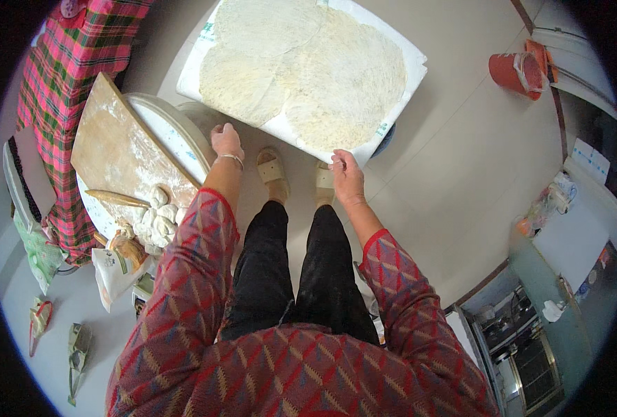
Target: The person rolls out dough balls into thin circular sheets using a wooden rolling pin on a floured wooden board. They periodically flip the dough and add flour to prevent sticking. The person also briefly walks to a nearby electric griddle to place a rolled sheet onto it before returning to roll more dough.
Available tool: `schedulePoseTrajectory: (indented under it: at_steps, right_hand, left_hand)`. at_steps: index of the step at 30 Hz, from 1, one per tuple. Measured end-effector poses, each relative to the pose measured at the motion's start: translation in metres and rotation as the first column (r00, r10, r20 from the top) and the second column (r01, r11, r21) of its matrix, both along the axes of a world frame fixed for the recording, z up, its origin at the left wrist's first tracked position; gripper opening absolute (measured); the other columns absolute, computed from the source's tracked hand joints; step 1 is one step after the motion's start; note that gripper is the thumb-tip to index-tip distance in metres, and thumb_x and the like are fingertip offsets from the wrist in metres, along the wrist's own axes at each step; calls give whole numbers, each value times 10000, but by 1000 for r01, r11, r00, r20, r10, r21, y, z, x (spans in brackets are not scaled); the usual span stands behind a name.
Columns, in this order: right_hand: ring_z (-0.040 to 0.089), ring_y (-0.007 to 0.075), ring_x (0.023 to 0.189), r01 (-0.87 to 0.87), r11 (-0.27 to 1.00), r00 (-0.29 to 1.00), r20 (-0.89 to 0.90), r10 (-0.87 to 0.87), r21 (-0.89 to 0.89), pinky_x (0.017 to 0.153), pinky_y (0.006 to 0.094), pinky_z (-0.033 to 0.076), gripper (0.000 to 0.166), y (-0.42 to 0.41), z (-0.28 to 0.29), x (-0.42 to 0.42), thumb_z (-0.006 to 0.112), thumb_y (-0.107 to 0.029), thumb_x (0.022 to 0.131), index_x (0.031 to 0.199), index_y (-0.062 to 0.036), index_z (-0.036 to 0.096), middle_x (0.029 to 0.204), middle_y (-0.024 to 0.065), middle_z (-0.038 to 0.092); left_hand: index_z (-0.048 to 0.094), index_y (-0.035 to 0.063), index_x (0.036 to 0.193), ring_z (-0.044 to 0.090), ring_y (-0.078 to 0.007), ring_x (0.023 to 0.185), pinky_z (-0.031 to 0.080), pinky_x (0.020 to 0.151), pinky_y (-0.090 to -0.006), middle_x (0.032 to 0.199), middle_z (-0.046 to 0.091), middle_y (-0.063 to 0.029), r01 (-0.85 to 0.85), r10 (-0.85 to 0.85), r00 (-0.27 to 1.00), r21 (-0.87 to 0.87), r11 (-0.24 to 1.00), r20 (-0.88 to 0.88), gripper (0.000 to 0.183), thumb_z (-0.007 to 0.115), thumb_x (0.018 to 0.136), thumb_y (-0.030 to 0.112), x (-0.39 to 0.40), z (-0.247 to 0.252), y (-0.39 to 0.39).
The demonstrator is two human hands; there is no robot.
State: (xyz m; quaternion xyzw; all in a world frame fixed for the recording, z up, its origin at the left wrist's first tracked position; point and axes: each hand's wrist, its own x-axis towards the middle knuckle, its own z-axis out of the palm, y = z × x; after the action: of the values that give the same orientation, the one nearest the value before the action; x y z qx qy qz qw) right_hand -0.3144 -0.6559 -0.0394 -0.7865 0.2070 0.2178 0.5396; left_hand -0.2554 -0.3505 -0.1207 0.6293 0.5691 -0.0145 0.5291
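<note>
Several thin, round flatbread sheets (308, 68) lie overlapping on a white foam board (415, 68) in front of me. My right hand (347, 174) is at the board's near corner, its thumb and forefinger close together by the edge of the nearest sheet; whether they pinch anything is unclear. My left hand (227, 140) hangs left of the board with fingers curled, nothing visible in it. To its left, a floured wooden board (115, 140) rests on a round table (173, 122). A tapered wooden rolling pin (118, 198) and several dough balls (157, 224) are on its near part.
A plaid cloth (69, 104) hangs beyond the wooden board. Near the dough is a plastic bag (110, 273). A red bucket (514, 74) stands on the floor at the upper right. A glass-topped counter (574, 240) is on the right.
</note>
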Motion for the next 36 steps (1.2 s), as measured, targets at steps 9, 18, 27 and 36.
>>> schedulePoseTrajectory:
  at_steps: [9,18,27,36]
  right_hand:
    - [692,197,965,241,964,947,192,-259,111,864,310,539,316,-32,-57,86,516,-129,1048,1330,10,551,1158,145,687]
    - [669,289,1016,402,915,850,384,-361,-29,932,402,525,311,-55,-99,180,529,-129,1026,1314,-18,568,1114,177,689]
    - [652,350,1073,376,914,823,507,-256,-150,955,437,521,300,-59,-118,196,521,-65,984,1270,-1,584,1155,210,669]
    - [644,349,1092,377,925,838,444,-316,-53,968,427,517,297,-52,-117,182,546,-50,953,1238,-6,620,1167,205,668]
  left_hand:
    - [664,-6,1127,713,-337,970,554,871,-403,1033,728,-207,554,-654,742,413,723,149,248,656,958,176,100,25,-141]
    - [665,39,1133,660,-362,1087,530,937,-449,1155,676,-193,773,-722,607,457,441,-332,284,647,939,246,187,-12,-185]
    - [656,37,1119,640,-351,1099,522,938,-431,1137,661,-183,760,-732,609,490,428,-305,307,690,930,277,180,-15,-192]
    - [664,58,1061,647,-340,1086,529,922,-441,1144,663,-152,754,-727,617,492,436,-302,227,675,918,234,184,-18,-185]
